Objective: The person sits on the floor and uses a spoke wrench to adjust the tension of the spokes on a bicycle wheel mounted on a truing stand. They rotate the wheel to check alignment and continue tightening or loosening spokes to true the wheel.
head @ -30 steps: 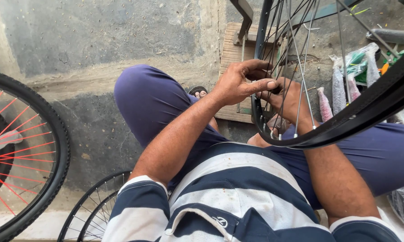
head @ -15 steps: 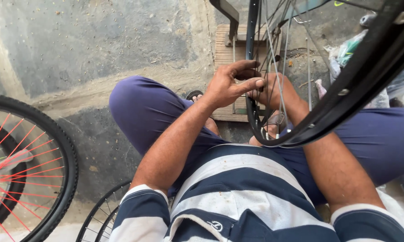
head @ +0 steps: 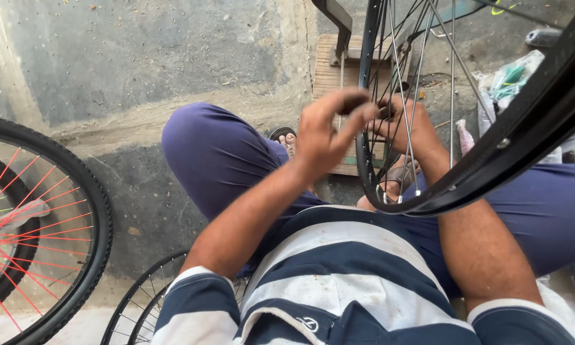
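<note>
**Black rim held between two hands, spokes worked at close range**

Black and narrow, a bicycle wheel rim (head: 389,201) is held upright between the knees of a seated person, its silver spokes (head: 417,96) fanning up toward the top of the view. The lower arc of the rim is seen just above a striped navy-and-white shirt (head: 345,275), and the rest of the rim sweeps up and away to the right edge.

The left hand (head: 329,137) is placed on the near side of the rim, with its fingers (head: 357,118) curled and pinched together at the rim's edge; a small dark piece appears to be gripped between thumb and forefinger, though what it is cannot be told. The right hand (head: 415,128) is set on the far side, seen through the spokes, with its fingers bent inward toward the same spot; whether anything is gripped there cannot be told, since the spokes and the other hand lie across it.

Purple trousers (head: 217,153) are worn, and a sandalled foot (head: 286,137) is seen on the concrete floor (head: 140,57) beside a wooden block (head: 329,70). A tyred wheel with red spokes (head: 38,223) is stood at the left, and a bare black wheel (head: 140,306) lies near the bottom. Plastic bags (head: 511,76) are piled at the right.
</note>
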